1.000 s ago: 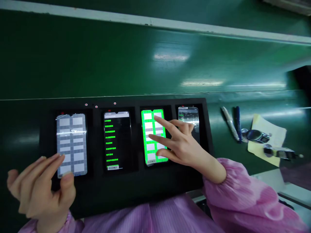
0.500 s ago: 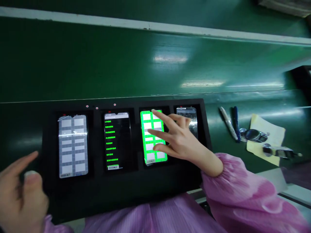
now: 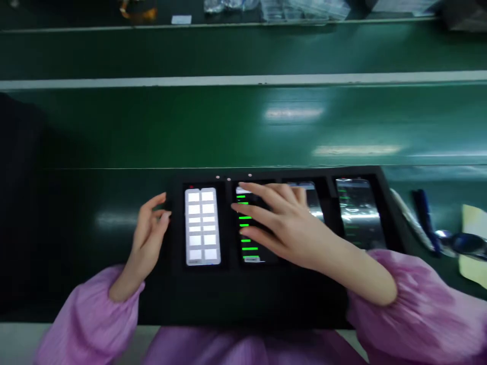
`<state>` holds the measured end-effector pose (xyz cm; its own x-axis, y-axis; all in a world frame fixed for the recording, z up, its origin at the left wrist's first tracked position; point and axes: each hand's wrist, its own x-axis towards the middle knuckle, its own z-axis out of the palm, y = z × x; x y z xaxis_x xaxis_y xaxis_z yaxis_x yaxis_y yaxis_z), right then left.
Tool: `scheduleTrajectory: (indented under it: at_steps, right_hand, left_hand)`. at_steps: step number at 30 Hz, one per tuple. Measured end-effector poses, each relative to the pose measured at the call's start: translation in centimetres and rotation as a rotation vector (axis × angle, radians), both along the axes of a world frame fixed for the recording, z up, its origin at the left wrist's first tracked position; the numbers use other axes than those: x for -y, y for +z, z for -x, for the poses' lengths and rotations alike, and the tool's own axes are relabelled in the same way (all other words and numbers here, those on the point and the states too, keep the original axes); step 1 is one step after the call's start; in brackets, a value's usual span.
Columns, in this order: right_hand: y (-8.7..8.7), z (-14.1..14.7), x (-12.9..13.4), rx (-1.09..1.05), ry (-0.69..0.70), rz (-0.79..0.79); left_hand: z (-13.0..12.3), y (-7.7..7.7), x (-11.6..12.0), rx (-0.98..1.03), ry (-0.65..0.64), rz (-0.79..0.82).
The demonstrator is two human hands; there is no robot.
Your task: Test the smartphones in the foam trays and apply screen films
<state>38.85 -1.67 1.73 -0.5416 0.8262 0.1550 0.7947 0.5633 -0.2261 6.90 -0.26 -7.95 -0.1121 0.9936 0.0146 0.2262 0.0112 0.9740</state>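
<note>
Four phones sit in the recesses of a black tray (image 3: 243, 299). The leftmost phone (image 3: 202, 227) shows pale blocks on a grey grid. My right hand (image 3: 281, 218), fingers spread and holding nothing, is over the second phone (image 3: 249, 248), whose dark screen has green lines of text; whether the fingertips touch it I cannot tell. Partly behind that hand lies the third phone (image 3: 312, 195). The fourth phone (image 3: 359, 213) has a dark, glossy screen with faint green text. Left of the tray, my left hand (image 3: 150, 233) is raised, empty, its fingers apart.
Right of the tray lie a white pen (image 3: 411, 218), a blue pen (image 3: 426, 220) and a dark oval item (image 3: 470, 244) on yellow paper (image 3: 474, 271). Clear plastic packs (image 3: 300, 10) and a white label (image 3: 181, 20) are on the far shelf.
The view has shifted left, so the tray appears farther right. My right hand has moved left from the third phone to the second. The third screen's bright green grid is gone.
</note>
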Motion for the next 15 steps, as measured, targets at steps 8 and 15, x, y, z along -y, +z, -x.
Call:
scheduleTrajectory:
  at_steps: [8,15]
  right_hand:
    - [-5.0,8.6,-6.1,0.133,0.039,0.028]
    - [-4.0,5.0,-5.7,0.142,0.007,0.035]
  left_hand:
    - [-3.7,-1.3,-4.4,0.047,0.022,-0.132]
    - [-4.1,-0.8,-3.3,0.082,-0.040,-0.151]
